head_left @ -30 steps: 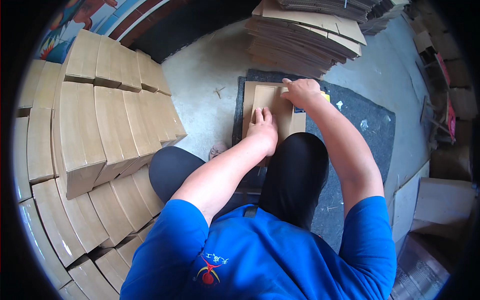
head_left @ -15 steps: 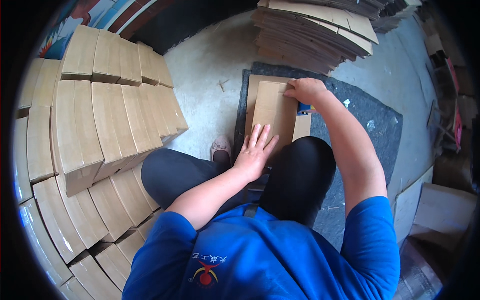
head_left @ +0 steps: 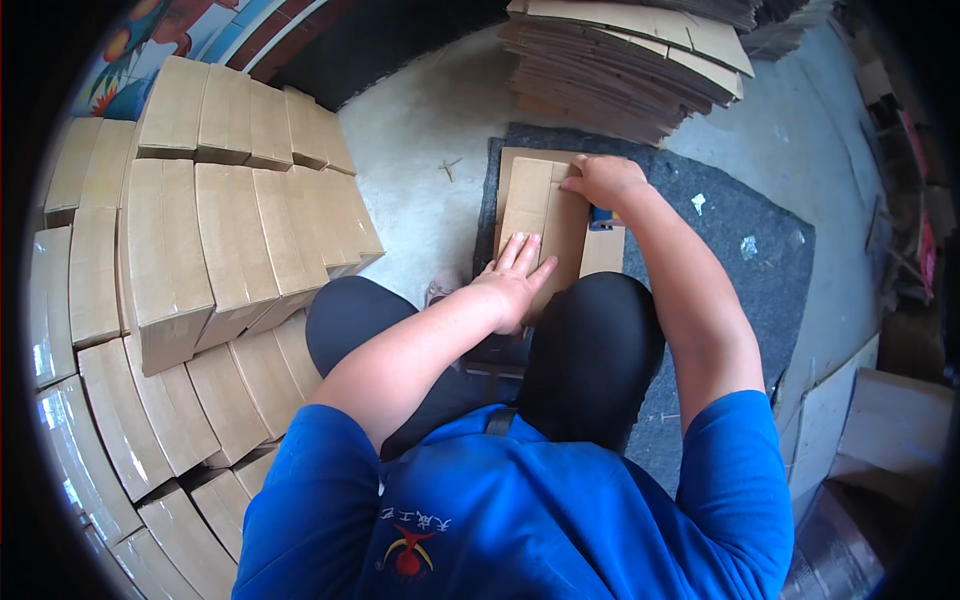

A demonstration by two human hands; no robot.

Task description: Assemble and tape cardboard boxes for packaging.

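Observation:
A brown cardboard box [head_left: 567,232] lies lengthwise in front of my knees, with a folded flap along its top. My left hand [head_left: 512,285] rests on the near part of the top, fingers stretched out and apart. At the far right corner my right hand [head_left: 608,184] is closed round the edge, its thumb on the top face and the other fingers curled over the side. Just below that hand, a small blue object [head_left: 603,217] shows beside the box; most of it is hidden, and its kind is not clear. A flat strip of cardboard [head_left: 603,252] extends along the box's right side.
Stacked closed cardboard boxes [head_left: 235,230] form a wall on my left. A dark grey mat [head_left: 735,260] lies under the work, with small white scraps on it. Ahead stands a tall pile of flattened cardboard [head_left: 620,75]. More cardboard sheets [head_left: 890,420] lean at the right.
My left hand has shifted slightly toward the far end of the box, still flat on it. The right hand keeps its place at the far corner. My left knee has moved a little right.

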